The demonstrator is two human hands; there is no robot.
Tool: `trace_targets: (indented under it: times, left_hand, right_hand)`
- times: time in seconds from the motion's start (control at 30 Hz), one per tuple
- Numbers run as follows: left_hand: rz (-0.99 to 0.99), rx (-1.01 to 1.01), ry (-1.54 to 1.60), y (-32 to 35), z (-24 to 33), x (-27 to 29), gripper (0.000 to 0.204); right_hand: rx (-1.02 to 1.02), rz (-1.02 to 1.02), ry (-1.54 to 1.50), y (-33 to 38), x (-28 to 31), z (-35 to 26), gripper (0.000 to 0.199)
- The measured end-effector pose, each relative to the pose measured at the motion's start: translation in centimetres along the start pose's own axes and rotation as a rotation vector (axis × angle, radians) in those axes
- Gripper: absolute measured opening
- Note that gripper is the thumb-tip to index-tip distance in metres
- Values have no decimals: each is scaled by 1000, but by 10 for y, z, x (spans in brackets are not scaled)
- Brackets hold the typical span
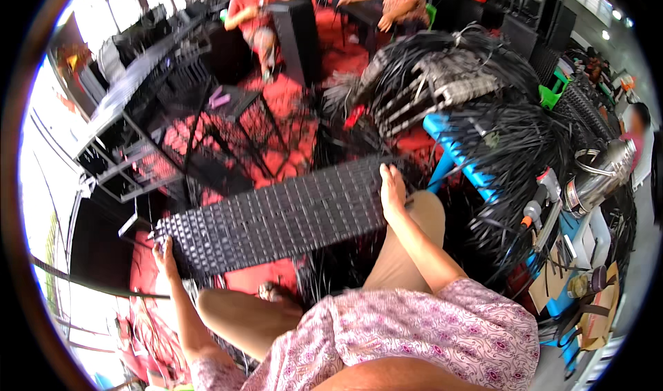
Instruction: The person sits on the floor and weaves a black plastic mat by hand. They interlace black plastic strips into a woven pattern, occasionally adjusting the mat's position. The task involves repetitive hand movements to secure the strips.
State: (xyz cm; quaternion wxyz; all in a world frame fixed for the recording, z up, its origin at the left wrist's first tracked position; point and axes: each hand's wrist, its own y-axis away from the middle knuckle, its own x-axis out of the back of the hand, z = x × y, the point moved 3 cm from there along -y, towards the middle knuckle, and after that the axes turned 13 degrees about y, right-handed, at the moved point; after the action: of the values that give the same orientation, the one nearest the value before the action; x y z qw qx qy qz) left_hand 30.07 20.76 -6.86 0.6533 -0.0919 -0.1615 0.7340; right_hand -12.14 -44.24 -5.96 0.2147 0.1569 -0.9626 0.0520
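A long black woven panel (pixel 276 215) spans the space in front of my knees, tilted so its right end is higher. My left hand (pixel 164 258) grips its left end at the lower corner, fingers closed round the edge. At the opposite end my right hand (pixel 391 191) holds the right edge, its fingers along the upper corner and the thumb side hidden. Loose black strips hang below the panel near my legs.
To the right, a blue table (pixel 449 142) bears a heap of black strips (pixel 511 149). A metal jug (pixel 597 177) and tools stand nearby. Metal frames (pixel 138 156) stand at the left on red flooring. Two people (pixel 255 18) work at the back beside dark woven furniture (pixel 297 39).
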Motion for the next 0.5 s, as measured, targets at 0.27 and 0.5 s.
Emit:
trace_targets:
  times: [0.27, 0.5]
  left_hand:
    - [32, 71, -165, 23, -63, 26, 95]
    - [144, 167, -689, 53, 8, 33, 120]
  right_hand:
    - [221, 8, -112, 21, -25, 17, 55]
    - [402, -41, 236, 34, -12, 10, 62]
